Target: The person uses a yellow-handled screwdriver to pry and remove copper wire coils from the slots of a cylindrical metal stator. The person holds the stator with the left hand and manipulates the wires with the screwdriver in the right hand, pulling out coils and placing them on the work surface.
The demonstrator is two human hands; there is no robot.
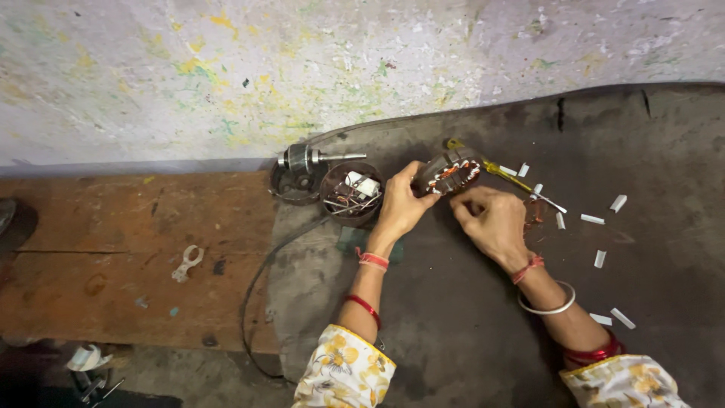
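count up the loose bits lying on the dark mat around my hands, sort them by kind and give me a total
White paper strips: 10 that I can make out
Yellow-handled screwdriver: 1
Round motor housing with wires inside: 1
Rotor with shaft: 1
Wound stator, held by the left hand and touched by the right hand: 1
Total: 14
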